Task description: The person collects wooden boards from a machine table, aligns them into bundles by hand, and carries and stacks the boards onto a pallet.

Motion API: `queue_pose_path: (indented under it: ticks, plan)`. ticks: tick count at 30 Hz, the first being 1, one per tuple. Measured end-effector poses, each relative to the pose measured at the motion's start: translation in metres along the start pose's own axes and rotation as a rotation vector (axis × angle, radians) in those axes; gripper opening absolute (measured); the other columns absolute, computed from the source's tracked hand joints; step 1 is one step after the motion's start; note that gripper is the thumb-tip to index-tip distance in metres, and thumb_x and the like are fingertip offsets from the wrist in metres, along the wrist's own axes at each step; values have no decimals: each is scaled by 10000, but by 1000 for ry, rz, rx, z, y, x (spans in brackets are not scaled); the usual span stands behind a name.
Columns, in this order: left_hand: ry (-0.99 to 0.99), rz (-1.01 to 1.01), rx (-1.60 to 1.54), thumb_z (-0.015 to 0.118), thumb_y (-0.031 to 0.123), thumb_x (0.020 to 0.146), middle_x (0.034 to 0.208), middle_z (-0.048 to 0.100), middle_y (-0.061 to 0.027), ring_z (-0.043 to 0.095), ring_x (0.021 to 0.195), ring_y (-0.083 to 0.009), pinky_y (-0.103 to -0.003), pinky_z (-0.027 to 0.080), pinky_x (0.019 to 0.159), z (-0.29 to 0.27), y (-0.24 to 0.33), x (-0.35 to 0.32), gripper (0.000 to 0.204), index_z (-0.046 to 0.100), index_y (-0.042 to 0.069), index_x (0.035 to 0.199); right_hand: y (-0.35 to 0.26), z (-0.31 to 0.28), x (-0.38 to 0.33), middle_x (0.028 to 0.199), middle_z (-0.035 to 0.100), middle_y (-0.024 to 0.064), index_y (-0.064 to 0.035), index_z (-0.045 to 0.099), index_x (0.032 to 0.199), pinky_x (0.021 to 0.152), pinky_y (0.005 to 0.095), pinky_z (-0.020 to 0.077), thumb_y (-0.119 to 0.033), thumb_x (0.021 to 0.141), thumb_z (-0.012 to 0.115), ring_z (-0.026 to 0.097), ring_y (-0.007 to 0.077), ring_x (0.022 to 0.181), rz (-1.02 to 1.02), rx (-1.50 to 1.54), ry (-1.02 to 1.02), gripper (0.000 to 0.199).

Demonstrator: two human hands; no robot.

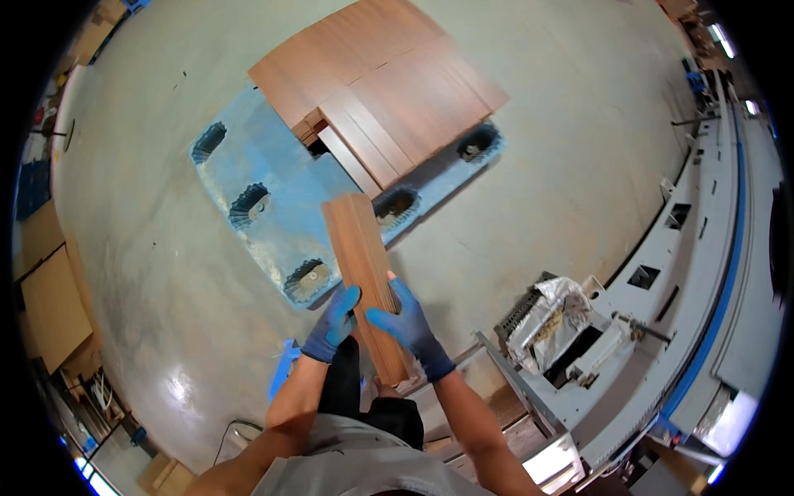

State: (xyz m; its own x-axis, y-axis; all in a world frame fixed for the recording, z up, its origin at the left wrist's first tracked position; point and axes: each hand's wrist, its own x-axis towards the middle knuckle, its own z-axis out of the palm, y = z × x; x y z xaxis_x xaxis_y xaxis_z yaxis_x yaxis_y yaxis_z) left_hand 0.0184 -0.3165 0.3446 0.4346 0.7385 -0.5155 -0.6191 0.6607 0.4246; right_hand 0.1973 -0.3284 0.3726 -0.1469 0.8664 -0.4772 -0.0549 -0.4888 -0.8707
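Between my two hands is a narrow bundle of brown wood-grain planks (357,240), seemingly several stacked together, tilted slightly in front of my legs. My left hand (334,321), in a blue glove, grips its left side with the thumb along the edge. On the right side, my right hand (407,324), gloved the same way, clasps it with thumb and fingers. The far end of the bundle overlaps a corner of the blue plastic pallet (289,169) in view. Farther off, a pile of wider reddish-brown planks (364,74) rests on that pallet, slightly blurred.
At the right runs a long grey machine frame (662,306) with a blue strip. Beside it lies silvery plastic wrapping (556,318). A metal-framed bench (496,397) stands near my right forearm. Cardboard sheets (54,306) lean at the left edge. The floor (149,248) is smooth grey-green.
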Motion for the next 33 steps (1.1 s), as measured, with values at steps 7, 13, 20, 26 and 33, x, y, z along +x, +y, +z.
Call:
queue_pose_path:
  ticks: [7,13,20,26,33]
  plan:
    - [178,148,-68,649,363,1025,1421,602,-179,667,1195,-296,-422,588,979,-122,86,184,639,454,-9,1506,73,21,264,1592,429,222,72,256,1621,1164,365,408,-237,883,844,464,250,1430,84,82,-181,993]
    - [249,144,-90,719,335,987,1392,612,-166,647,1215,-284,-414,568,1013,-216,108,299,677,454,0,1513,110,22,394,1540,519,181,70,309,1607,1190,352,366,-223,935,790,492,226,1401,50,-155,-157,877]
    - [358,165,-148,737,264,984,1433,586,-138,600,1289,-250,-387,521,1070,-261,92,371,721,405,6,1569,130,-2,448,1491,575,165,82,334,1592,1143,324,410,-205,952,749,531,219,1374,295,95,-174,815]
    - [495,266,-42,718,204,991,1451,585,-116,596,1292,-235,-363,496,1095,-260,89,402,663,440,2,1557,127,1,385,1227,658,291,119,527,1391,958,471,529,-234,902,741,648,449,1121,-78,-567,173,640]
    - [504,204,-34,695,193,1005,1497,566,-117,578,1322,-225,-341,471,1123,-257,90,406,626,455,-5,1548,114,-2,290,1054,695,273,134,594,1288,862,440,561,-193,903,738,697,420,951,152,-685,327,526]
